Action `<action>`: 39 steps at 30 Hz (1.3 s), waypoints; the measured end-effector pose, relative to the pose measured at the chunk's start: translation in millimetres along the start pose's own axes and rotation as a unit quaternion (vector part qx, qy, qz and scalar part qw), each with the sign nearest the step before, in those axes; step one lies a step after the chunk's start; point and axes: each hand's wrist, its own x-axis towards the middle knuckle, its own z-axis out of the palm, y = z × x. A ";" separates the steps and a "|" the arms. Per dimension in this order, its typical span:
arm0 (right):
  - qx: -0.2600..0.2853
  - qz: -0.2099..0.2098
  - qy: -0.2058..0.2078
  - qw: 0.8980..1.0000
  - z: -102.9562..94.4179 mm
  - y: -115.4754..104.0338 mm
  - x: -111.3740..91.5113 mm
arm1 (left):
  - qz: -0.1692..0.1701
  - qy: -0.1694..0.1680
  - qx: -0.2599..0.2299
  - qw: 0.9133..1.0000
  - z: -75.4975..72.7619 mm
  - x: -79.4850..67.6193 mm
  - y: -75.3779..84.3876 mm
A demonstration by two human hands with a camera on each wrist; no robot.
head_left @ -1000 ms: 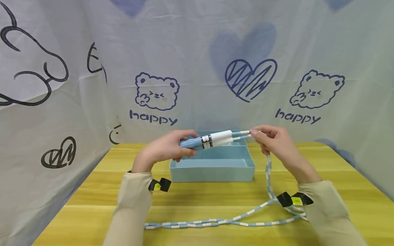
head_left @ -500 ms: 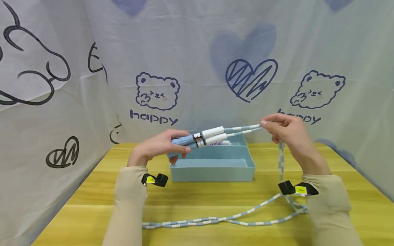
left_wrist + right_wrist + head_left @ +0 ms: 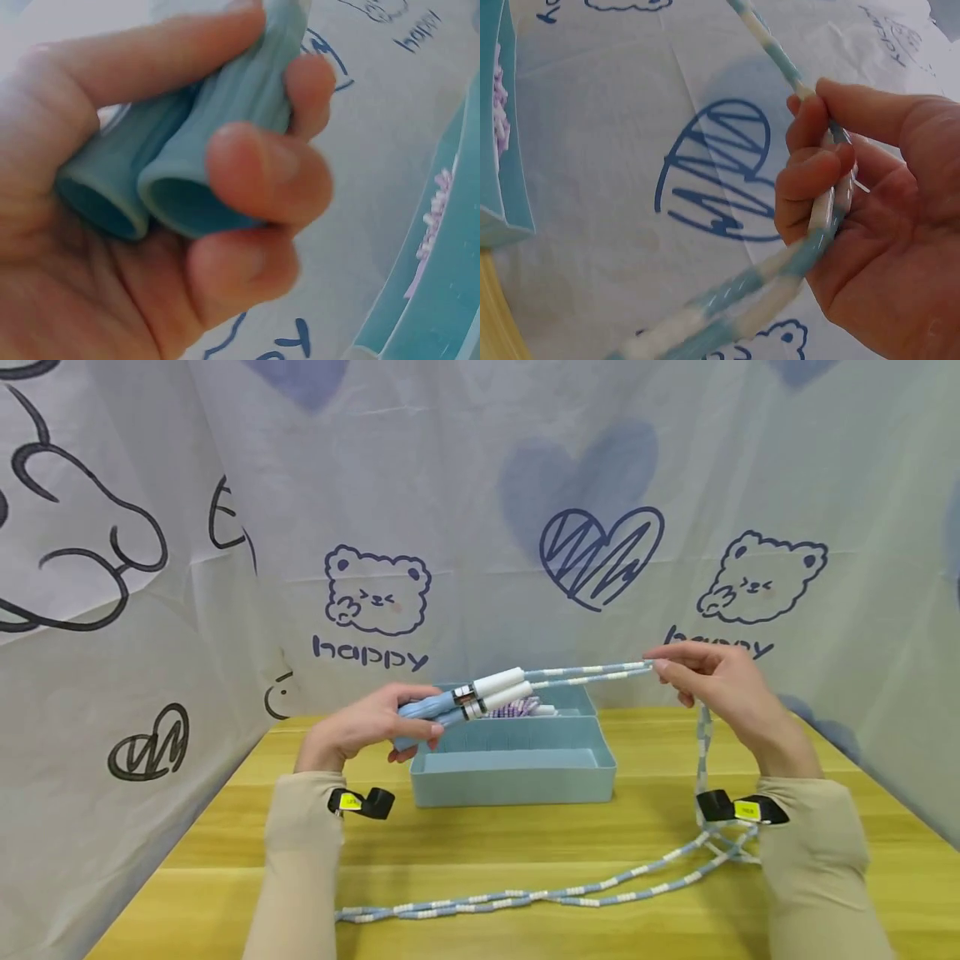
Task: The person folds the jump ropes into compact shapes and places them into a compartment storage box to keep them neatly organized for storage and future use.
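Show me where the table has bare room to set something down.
The table is bare between the blue box and the beaded rope, and between the left sleeve and the table's left edge. Crowded: beside the right sleeve, where the rope's strands cross.

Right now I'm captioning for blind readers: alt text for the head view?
A person's left hand grips two blue-and-white handles while the right hand pinches their beaded cords. Beyond, a pale blue box stands on a table.
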 end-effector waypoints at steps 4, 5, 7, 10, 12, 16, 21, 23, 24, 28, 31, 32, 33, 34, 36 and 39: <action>-0.045 0.004 0.000 0.999 -4.8 8.5 1.8 | 0.008 0.055 -0.083 0.995 -5.1 -1.7 -9.4; -0.056 0.002 0.004 0.998 -5.4 10.4 2.4 | 0.010 0.070 -0.112 0.991 -5.4 -0.8 -10.4; -0.087 -0.003 0.014 0.996 -4.9 13.2 3.6 | 0.014 0.096 -0.175 0.980 -2.7 3.6 -9.4; -0.151 0.007 0.042 0.988 2.4 14.3 6.0 | 0.012 0.141 -0.280 0.949 12.6 18.4 0.9; -0.198 0.015 0.057 0.978 13.6 13.6 7.9 | 0.004 0.173 -0.354 0.919 31.3 31.6 11.7; -0.182 0.026 0.022 0.983 49.3 8.6 12.4 | 0.000 0.169 -0.491 0.855 76.0 57.3 28.6; 0.076 0.037 -0.122 0.989 92.7 2.8 15.1 | -0.002 -0.044 -0.490 0.871 113.5 74.5 24.8; 0.159 0.041 -0.153 0.974 102.0 3.4 14.7 | 0.012 -0.124 -0.444 0.887 117.4 76.2 18.0; 0.184 0.039 -0.163 0.968 105.0 4.2 14.2 | 0.023 -0.154 -0.422 0.893 117.4 76.2 14.5; 0.224 0.022 -0.194 0.955 108.4 8.9 12.5 | 0.036 -0.208 -0.373 0.904 111.6 74.1 4.9; 0.227 0.010 -0.216 0.950 107.0 11.5 11.5 | 0.031 -0.217 -0.333 0.917 107.7 73.4 3.2; 0.223 0.006 -0.218 0.950 106.4 12.5 11.4 | 0.029 -0.218 -0.321 0.921 106.8 73.2 3.6; 0.221 0.001 -0.220 0.950 105.6 13.3 11.2 | 0.027 -0.218 -0.310 0.925 106.3 73.0 4.0; 0.219 -0.004 -0.221 0.950 104.8 14.2 10.8 | 0.025 -0.217 -0.300 0.929 105.8 72.9 4.4; 0.217 -0.011 -0.223 0.950 103.5 16.4 10.0 | 0.021 -0.215 -0.287 0.933 105.3 72.7 5.1; 0.233 -0.017 -0.236 0.943 102.3 21.6 7.7 | 0.012 -0.208 -0.267 0.941 105.5 72.1 5.4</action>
